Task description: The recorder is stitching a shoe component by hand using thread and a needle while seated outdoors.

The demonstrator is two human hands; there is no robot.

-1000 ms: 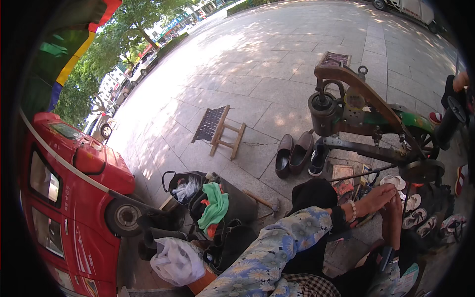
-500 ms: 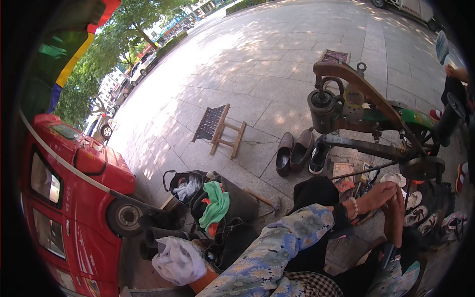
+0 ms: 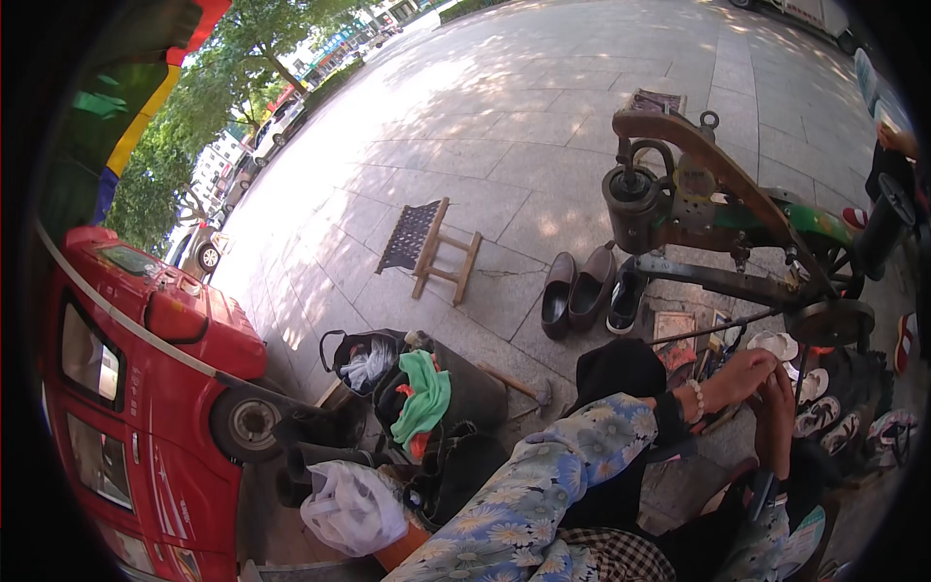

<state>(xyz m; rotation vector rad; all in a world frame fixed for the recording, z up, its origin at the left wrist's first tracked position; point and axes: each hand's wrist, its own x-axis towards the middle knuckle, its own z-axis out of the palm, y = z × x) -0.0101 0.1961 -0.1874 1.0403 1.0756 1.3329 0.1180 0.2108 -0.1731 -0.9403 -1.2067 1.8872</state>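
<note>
A flat pale-blue object [image 3: 865, 78] has appeared at two o'clock; at four, your bare left hand [image 3: 735, 380] and right hand [image 3: 773, 415] meet, fingers bent (holding what, I cannot tell); keep them clear of the green-and-brown metal machine [image 3: 722, 223] at their twelve.
</note>
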